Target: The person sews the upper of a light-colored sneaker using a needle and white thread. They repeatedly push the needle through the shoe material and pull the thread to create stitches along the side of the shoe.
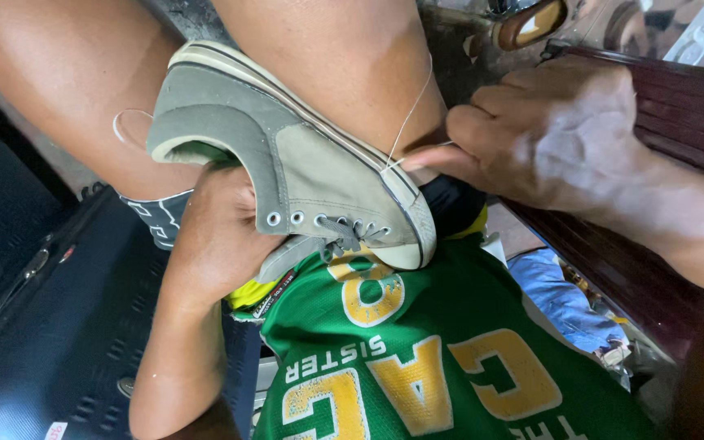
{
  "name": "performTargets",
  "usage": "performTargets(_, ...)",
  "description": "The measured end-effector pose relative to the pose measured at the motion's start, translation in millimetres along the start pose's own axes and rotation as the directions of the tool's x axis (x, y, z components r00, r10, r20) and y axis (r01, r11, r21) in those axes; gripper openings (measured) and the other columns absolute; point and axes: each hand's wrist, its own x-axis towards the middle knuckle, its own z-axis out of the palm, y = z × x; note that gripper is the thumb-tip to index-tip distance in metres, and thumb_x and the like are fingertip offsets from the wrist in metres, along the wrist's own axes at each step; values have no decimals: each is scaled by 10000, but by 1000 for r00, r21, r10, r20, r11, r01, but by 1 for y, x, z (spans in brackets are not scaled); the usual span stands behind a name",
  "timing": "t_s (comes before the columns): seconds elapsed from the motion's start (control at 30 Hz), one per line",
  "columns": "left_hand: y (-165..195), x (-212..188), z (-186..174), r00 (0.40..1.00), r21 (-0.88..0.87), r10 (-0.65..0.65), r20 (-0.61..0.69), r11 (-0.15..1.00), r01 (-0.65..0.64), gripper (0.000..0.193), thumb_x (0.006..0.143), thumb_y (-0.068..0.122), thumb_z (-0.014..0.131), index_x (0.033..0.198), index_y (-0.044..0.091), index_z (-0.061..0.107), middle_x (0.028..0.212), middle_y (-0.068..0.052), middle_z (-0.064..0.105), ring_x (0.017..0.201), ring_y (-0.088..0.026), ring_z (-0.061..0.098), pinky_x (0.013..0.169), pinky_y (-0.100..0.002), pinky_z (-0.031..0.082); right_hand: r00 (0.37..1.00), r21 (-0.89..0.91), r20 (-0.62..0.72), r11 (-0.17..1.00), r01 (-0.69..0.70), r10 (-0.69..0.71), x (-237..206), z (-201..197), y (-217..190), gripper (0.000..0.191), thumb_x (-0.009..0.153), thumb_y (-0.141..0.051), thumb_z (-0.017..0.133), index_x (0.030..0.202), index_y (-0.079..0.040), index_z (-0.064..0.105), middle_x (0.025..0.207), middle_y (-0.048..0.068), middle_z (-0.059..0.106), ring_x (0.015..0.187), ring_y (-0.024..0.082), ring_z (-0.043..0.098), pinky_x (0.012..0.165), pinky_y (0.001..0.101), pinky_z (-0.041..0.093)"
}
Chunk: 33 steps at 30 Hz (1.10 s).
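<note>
A worn grey canvas sneaker [311, 163] with a white rubber sole lies on its side between my knees, toe toward my chest. My left hand [217, 236] is pushed into the shoe's opening and holds it from inside. My right hand [547, 134] pinches a thin white thread [409, 114] near the toe, where the sole meets the canvas. The thread runs up taut from the sole edge. Any needle is hidden by my fingers.
My bare thighs [67, 90] frame the shoe. A green shirt [450, 358] with yellow lettering covers my lap. A dark blue ribbed case [50, 326] lies at the left, dark red wood [678, 106] at the right, and a brown shoe [531, 24] at the top.
</note>
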Motion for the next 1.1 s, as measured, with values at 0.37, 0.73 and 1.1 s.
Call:
performTargets(0.37, 73, -50, 19, 835, 481, 280, -473, 876, -21, 223, 977, 120, 791, 1148, 33, 677, 1086, -106, 617, 817, -142, 616, 672, -249, 513, 995, -54, -92, 998, 18, -23, 7, -16, 7, 505, 844, -635, 652, 611, -195, 568, 554, -54, 485, 528, 95, 568, 562, 484, 469)
performTargets(0.73, 72, 6, 39, 910, 450, 374, -179, 854, -262, 105, 1005, 83, 718, 1103, 63, 687, 1020, -86, 687, 903, -277, 640, 796, -391, 540, 992, 418, -82, 901, 118, -92, 16, -8, -4, 408, 836, -542, 726, 769, -142, 684, 699, -4, 593, 564, 160, 601, 509, 318, 502)
performTargets(1.1, 73, -3, 21, 997, -318, 29, -75, 947, -51, 514, 1007, -56, 582, 1477, 126, 480, 987, -61, 743, 794, -100, 733, 741, -255, 603, 989, 907, 111, 398, -139, 94, -13, 18, -20, 154, 933, -181, 743, 930, -53, 657, 877, 35, 693, 664, 83, 677, 524, 262, 530)
